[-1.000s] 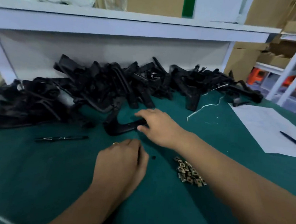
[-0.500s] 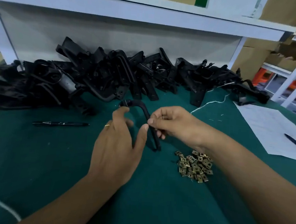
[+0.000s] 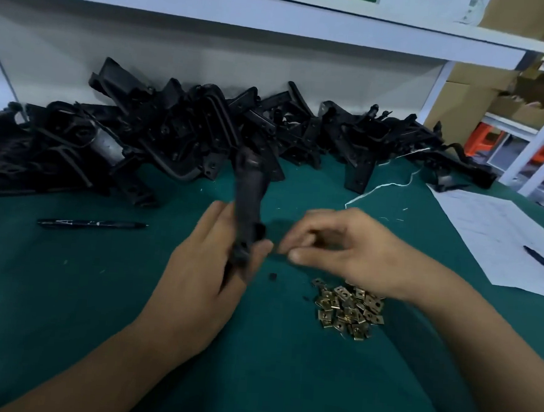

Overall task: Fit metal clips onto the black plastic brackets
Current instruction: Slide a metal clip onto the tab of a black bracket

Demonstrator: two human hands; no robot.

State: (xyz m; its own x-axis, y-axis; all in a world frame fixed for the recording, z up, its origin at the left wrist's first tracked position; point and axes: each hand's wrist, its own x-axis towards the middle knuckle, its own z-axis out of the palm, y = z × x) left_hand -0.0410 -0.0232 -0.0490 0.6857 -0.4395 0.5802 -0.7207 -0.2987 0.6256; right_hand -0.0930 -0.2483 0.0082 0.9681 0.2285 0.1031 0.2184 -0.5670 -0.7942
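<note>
My left hand grips a black plastic bracket near its lower end and holds it upright above the green table; the bracket is blurred by motion. My right hand hovers just to its right with curled fingers and fingertips drawn together. Blur hides whether anything is between them. A small heap of brass-coloured metal clips lies on the cloth right below my right wrist. A big pile of black brackets runs along the back wall.
A black pen lies on the left of the green cloth. A white sheet with another pen is at the right edge. A white string trails from the pile. A white shelf overhangs the back.
My right hand took a bracket from the pile's edge and passed it over. My left hand now holds it upright, and my right hand has come off it, drifting right.
</note>
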